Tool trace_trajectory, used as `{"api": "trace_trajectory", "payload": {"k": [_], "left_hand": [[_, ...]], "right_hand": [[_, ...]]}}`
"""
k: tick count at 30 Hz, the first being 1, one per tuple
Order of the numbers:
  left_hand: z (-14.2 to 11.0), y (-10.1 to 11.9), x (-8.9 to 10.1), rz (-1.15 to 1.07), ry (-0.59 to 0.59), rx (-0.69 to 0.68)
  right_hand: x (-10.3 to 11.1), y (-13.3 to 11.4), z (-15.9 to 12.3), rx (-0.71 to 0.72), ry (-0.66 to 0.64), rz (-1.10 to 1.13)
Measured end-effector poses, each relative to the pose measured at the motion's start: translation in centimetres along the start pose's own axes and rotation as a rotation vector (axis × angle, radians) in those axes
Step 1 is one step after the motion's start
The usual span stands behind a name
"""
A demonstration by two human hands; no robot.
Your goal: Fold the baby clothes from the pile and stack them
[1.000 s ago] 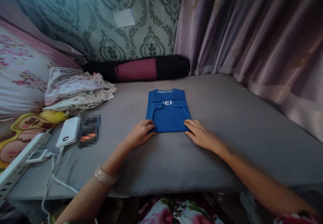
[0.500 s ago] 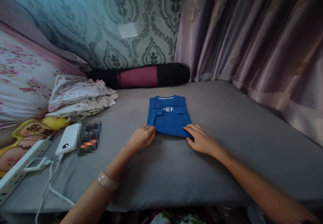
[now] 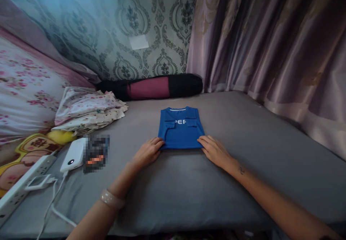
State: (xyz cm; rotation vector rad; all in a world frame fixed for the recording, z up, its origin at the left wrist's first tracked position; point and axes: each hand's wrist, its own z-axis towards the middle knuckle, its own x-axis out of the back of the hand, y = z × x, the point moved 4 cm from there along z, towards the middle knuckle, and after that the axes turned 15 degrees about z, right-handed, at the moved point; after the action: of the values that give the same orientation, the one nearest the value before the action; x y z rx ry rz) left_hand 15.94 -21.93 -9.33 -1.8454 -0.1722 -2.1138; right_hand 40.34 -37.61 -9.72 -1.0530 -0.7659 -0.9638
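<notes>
Grey sheet (image 3: 232, 196); folded blue shirt (image 3: 182, 137) between left fingers (image 3: 157, 142) and right fingers (image 3: 205, 140), both pinching near corners.

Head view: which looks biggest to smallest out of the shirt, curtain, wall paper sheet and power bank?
1. Curtain
2. Shirt
3. Power bank
4. Paper sheet, though it's farther off than the power bank

Head view: from above, facing forward-down over grey sheet (image 3: 173, 189) toward patterned wall (image 3: 108, 23).
</notes>
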Motion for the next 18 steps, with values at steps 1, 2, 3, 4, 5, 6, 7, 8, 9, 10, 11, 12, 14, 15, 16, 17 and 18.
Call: {"api": "trace_trajectory", "payload": {"k": [1,2,3,4,5,6,7,8,9,10,11,12,14,15,16,17,18], "left_hand": [[-0.2,-0.2,-0.1,-0.013,0.002,0.009],[-0.3,-0.3,-0.3,-0.03,0.006,0.016],[-0.3,-0.4,-0.4,-0.052,0.012,0.023],[-0.4,-0.5,-0.5,-0.079,0.02,0.029],[-0.4,-0.6,-0.5,-0.109,0.026,0.041],[-0.3,-0.7,-0.6,-0.141,0.027,0.055],[-0.3,-0.9,-0.6,-0.172,0.021,0.072],[-0.2,-1.0,-0.6,-0.199,0.01,0.095],[-0.1,-1.2,-0.6,-0.221,-0.003,0.123],[0.0,-1.5,-0.6,-0.242,-0.018,0.154],[0.1,-1.7,-0.5,-0.264,-0.032,0.194],[0.3,-2.0,-0.5,-0.29,-0.041,0.24],[0.8,-2.7,-0.5,-0.36,-0.027,0.342],[1.1,-3.1,-0.6,-0.403,0.004,0.389],[1.6,-3.5,-0.7,-0.454,0.049,0.43],[2.1,-3.9,-0.9,-0.513,0.104,0.464],[2.6,-4.4,-1.1,-0.578,0.16,0.491]], "right_hand": [[-0.1,0.2,-0.1,0.007,0.008,0.006],[-0.3,0.4,-0.2,0.011,0.014,0.013],[-0.4,0.7,-0.3,0.011,0.016,0.023],[-0.5,1.0,-0.3,0.008,0.015,0.036],[-0.6,1.2,-0.4,0.002,0.012,0.052],[-0.6,1.5,-0.4,-0.008,0.005,0.073],[-0.6,1.7,-0.4,-0.02,-0.003,0.095],[-0.5,1.8,-0.4,-0.036,-0.01,0.118],[-0.4,1.9,-0.4,-0.057,-0.016,0.141],[-0.2,2.0,-0.3,-0.084,-0.019,0.166],[0.1,2.0,-0.1,-0.121,-0.019,0.19],[0.3,2.1,0.1,-0.165,-0.012,0.213],[1.0,2.3,0.7,-0.271,0.025,0.247],[1.4,2.4,1.0,-0.324,0.055,0.264],[1.7,2.6,1.4,-0.371,0.093,0.286],[2.0,2.9,1.8,-0.407,0.134,0.315],[2.3,3.2,2.3,-0.432,0.178,0.352]]}}
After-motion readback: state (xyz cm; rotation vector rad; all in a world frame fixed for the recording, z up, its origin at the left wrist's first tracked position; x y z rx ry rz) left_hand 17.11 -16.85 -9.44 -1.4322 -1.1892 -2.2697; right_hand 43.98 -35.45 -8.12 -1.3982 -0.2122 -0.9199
